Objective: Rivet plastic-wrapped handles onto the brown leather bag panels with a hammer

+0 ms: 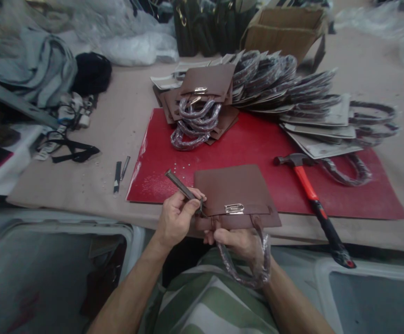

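A brown leather bag panel [230,185] with a shiny metal clasp [234,208] lies at the front edge of the red mat. My left hand [176,218] is closed round a dark metal punch [180,183]. The punch slants up to the left, and its lower end is by the panel's left edge, partly hidden by my fingers. My right hand [238,242] grips the panel's near edge beside the strap ends, thumb on top. A plastic-wrapped handle [249,278] loops down over my right wrist.
On the red mat [254,134] lies a claw hammer [308,185], its grip over the table edge. Behind are stacked brown panels [207,81] and several pale-backed panels [330,116] with wrapped handles. A blade [117,176] lies left; a cardboard box [282,30] stands behind.
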